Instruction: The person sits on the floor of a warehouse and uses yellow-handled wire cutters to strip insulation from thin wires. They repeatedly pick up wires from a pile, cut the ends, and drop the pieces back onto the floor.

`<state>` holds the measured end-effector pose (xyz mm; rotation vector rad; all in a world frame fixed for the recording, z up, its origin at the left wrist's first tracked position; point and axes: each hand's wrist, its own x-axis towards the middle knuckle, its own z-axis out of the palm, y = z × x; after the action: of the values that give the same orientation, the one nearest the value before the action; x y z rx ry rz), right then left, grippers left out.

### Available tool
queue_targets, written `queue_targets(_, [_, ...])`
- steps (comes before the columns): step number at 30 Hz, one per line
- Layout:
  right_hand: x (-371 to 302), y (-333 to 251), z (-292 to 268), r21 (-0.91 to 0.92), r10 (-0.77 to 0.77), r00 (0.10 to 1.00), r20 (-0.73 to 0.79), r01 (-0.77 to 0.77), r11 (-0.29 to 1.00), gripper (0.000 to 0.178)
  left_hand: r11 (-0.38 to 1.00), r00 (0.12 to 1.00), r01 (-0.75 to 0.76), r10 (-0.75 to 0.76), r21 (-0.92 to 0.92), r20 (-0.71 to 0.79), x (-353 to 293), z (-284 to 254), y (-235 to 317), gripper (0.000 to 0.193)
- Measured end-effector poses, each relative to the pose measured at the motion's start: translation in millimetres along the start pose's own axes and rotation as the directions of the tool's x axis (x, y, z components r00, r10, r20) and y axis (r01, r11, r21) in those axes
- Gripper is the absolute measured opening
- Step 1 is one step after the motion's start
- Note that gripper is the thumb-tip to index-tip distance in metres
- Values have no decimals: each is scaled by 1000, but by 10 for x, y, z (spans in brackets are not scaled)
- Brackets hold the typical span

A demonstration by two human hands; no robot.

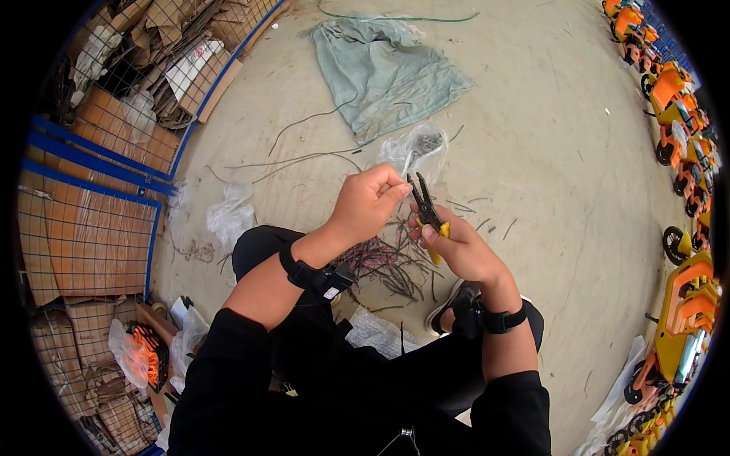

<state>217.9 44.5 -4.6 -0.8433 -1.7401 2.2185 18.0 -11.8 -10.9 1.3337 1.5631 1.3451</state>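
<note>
In my right hand (pixel 456 247) is a pair of wire strippers (pixel 426 207) with black jaws and yellow handles. The jaws point away from me, their tips slightly apart. Just left of those tips, my left hand (pixel 366 201) is closed, thumb and forefinger pinched together; what they hold, if anything, is too small to make out. Below both hands, a pile of dark and reddish wire pieces (pixel 388 266) lies on the floor between my legs. Beyond the jaws sits a clear plastic bag (pixel 414 148) with small grey bits in it.
A grey-green woven sack (pixel 384 76) lies flat farther off, with long dark wires (pixel 296 159) near it. Blue-framed mesh cages (pixel 95 228) with cardboard stand at left. Orange and yellow small bikes (pixel 680 311) line the right. Crumpled clear plastic (pixel 230 213) rests near my left knee.
</note>
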Motion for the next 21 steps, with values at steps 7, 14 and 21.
queue_targets(7, [-17, -15, 45, -171, -10, 995, -103, -8, 985, 37, 997, 997, 64, -66, 41, 49, -5, -13, 16, 12])
queue_targets(14, [-7, 5, 40, -224, -12, 992, -123, -16, 975, 36, 995, 996, 70, -74, 77, 55, 5, -18, -9, 13])
queue_targets(21, [-14, -14, 41, -197, 25, 993, -111, -47, 979, 36, 999, 999, 43, -43, 26, 4, 8, 26, 5, 14])
